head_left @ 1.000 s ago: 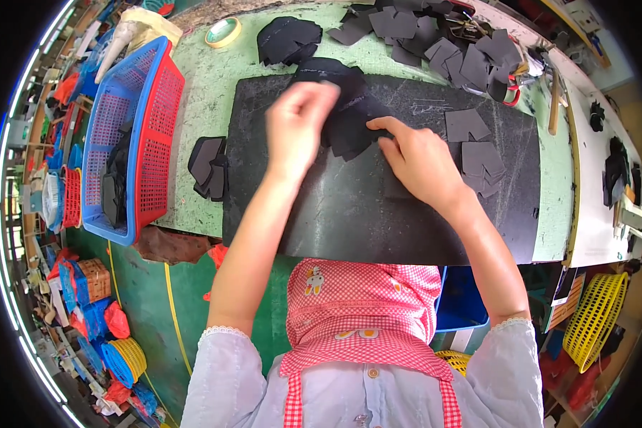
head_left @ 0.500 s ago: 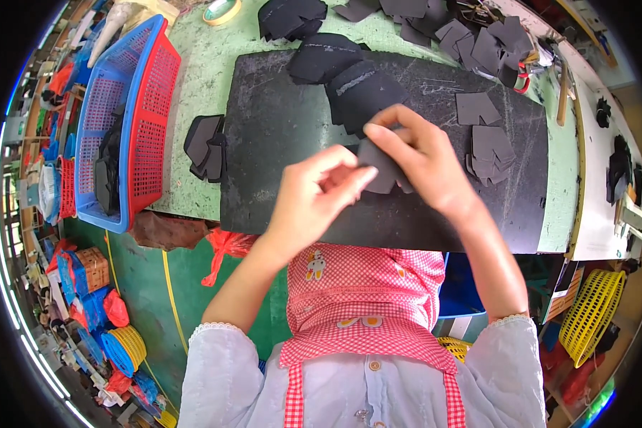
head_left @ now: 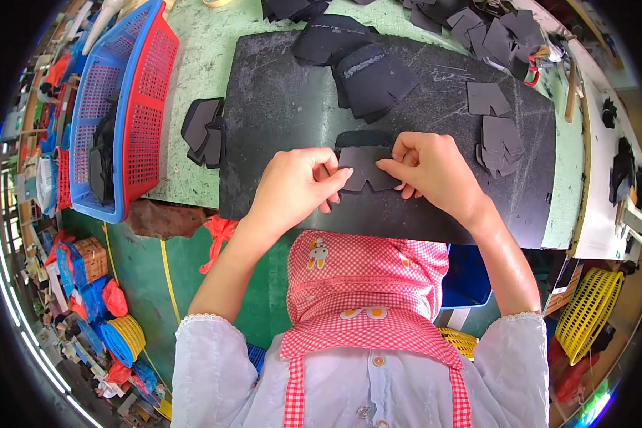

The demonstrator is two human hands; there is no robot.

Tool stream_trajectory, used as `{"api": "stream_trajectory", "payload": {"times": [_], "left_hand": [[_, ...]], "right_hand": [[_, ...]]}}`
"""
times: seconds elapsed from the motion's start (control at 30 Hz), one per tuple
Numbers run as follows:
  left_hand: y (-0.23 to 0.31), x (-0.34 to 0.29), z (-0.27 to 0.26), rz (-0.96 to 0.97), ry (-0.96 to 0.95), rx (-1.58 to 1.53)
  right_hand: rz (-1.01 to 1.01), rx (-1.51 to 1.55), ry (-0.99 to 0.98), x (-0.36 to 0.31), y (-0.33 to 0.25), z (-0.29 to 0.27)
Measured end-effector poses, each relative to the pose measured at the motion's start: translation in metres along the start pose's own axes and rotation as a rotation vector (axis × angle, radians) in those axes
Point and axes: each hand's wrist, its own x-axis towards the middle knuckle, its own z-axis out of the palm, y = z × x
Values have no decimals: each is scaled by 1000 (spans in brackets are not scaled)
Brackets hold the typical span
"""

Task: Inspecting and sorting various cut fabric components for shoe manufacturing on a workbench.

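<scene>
Both hands pinch one flat dark cut piece (head_left: 367, 170) with a notched lower edge, holding it over the near middle of the black work mat (head_left: 278, 107). The left hand (head_left: 292, 187) closes finger and thumb on its left end; the right hand (head_left: 431, 170) does the same at its right end. Matte, scuffed, the mat carries two stacks of similar dark pieces (head_left: 498, 132) on its right side. Left of the mat stand a blue mesh basket (head_left: 100, 85) and a red mesh basket (head_left: 150, 114).
</scene>
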Motion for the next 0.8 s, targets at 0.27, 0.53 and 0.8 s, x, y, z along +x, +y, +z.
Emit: {"api": "stream_trajectory", "payload": {"times": [0.27, 0.53, 0.8], "left_hand": [[10, 6, 6, 669, 426, 716], [-26, -22, -78, 307, 591, 386], [41, 67, 16, 816, 562, 572]], "right_hand": [[-520, -520, 361, 4, 9, 10], [-330, -330, 454, -28, 45, -75], [-41, -661, 316, -35, 68, -133]]}}
